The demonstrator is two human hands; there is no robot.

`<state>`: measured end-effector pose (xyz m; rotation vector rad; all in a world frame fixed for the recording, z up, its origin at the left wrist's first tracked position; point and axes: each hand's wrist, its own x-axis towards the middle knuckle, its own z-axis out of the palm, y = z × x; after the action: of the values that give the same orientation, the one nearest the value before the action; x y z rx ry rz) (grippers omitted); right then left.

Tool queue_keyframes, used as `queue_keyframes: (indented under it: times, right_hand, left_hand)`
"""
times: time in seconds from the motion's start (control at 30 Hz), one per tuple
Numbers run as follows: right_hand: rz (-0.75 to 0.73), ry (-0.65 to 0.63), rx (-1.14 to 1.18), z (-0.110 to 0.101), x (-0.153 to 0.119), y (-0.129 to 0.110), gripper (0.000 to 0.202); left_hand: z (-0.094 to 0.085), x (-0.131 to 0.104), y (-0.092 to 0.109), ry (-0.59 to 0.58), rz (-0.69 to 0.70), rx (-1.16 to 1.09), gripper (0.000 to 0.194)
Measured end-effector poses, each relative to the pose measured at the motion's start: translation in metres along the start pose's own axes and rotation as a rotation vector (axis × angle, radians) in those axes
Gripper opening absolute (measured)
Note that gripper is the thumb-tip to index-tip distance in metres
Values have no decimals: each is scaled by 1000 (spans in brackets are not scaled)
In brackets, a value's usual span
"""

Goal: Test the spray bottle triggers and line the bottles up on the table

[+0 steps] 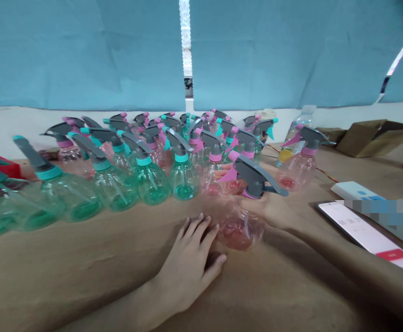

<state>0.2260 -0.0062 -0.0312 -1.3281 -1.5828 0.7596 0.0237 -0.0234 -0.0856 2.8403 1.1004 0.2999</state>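
My left hand [190,258] lies on the brown surface, fingers spread and holding nothing, its fingertips just left of a pink spray bottle [237,233]. From the right, my right hand [268,207] reaches round the neck of that bottle, thumb in front and fingers behind its pink trigger; the sprayer head partly hides the grip. Behind my left hand stand green spray bottles, one of them [183,182] with a turquoise collar. Another pink bottle [213,177] is beside the fingers of my right hand. One more pink bottle [300,168] stands behind my right wrist.
Several green and pink spray bottles fill the back and left. At the right are a lit phone [363,228], a white box [353,190], an open cardboard box [367,138] and a clear bottle [303,120]. A blue sheet [83,55] hangs behind.
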Motion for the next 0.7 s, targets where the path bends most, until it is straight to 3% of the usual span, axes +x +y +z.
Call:
queue_keyframes:
  times: [0.4,0.7]
  right_hand:
    - [-16,9,-8,0,2,-3,7]
    - [-8,2,-33,1,1,10,6]
  left_hand:
    - [-1,2,1,-19,1,7,50]
    - [-2,2,0,-27,-1,15,50]
